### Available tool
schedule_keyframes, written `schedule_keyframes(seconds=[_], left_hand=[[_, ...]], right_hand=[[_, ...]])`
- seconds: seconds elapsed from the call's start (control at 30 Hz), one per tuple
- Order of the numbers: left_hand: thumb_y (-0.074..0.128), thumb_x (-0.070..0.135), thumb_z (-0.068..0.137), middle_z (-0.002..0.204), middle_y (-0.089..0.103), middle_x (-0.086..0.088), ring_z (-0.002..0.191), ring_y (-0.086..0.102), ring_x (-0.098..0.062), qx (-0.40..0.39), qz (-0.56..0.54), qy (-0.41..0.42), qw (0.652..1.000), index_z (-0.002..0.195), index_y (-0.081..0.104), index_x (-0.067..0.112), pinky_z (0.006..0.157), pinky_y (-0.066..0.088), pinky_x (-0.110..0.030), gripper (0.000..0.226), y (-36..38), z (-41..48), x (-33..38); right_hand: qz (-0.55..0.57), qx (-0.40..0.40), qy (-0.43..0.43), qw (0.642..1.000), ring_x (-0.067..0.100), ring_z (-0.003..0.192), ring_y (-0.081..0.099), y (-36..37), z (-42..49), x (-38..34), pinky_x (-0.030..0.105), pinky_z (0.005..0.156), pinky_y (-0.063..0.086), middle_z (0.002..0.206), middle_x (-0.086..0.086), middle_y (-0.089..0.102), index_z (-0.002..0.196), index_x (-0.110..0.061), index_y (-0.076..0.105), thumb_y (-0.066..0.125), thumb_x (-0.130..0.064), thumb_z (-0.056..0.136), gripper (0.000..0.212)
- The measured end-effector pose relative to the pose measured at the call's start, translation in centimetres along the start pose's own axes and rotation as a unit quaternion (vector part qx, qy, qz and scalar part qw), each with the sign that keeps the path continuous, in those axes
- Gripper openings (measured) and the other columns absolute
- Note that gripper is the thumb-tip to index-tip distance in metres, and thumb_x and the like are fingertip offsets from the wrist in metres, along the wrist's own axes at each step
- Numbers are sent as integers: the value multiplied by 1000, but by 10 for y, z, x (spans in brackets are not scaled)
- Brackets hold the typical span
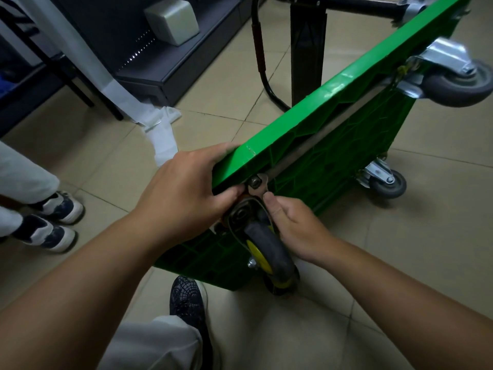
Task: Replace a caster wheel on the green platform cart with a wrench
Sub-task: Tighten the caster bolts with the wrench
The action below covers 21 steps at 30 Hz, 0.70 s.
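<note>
"Beige tiled floor point(234, 76), someone's trainers point(53, 222) off to the left, a white strip point(160, 132) trailing onto the tiles. Where's the cart?"

"The green platform cart point(333, 108) stands tipped on its long edge, ribbed underside showing. The left hand point(186, 190) has its grip curled over the near corner."

"And the wrench?"

"The wrench point(258, 187) has its open end round a nut point(254, 180) just under that corner, above the caster wheel point(269, 247), black with a yellow hub. The right hand point(296, 231) keeps a narrow grip, pinching the wrench's shaft beside the wheel. Further right, the upper grey caster point(458, 84) hangs in the air; the lower grey caster point(388, 184) touches the floor."
</note>
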<state>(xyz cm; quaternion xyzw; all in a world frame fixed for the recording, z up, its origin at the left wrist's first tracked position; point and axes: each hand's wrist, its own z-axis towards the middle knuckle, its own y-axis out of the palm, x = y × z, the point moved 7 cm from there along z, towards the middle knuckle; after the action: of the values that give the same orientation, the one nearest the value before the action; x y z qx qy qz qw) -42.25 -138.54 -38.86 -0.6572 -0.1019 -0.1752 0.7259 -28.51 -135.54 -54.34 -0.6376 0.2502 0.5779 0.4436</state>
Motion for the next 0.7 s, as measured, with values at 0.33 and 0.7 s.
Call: schedule_keyframes(seconds=[0.33, 0.7], left_hand=[[77, 36, 88, 100, 74, 15, 85, 68, -10, -1, -3, -5, 1000, 137, 59, 40, 73, 57, -40, 52, 1, -1, -1], [76, 34, 88, 93, 72, 14, 77, 66, -8, -1, 6, 2, 1000, 138, 59, 41, 67, 55, -39, 52, 1, 0, 0]], right_hand=[[-447, 52, -196, 871, 21, 62, 46, -96, 10, -41, 37, 70, 38, 66, -2, 51, 72, -17, 55, 34, -59, 101, 55], [-662, -17, -267, 700, 22, 78, 61, -78, 26, -125, 40, 87, 41, 80, -2, 65, 84, -23, 63, 14, -68, 98, 68]])
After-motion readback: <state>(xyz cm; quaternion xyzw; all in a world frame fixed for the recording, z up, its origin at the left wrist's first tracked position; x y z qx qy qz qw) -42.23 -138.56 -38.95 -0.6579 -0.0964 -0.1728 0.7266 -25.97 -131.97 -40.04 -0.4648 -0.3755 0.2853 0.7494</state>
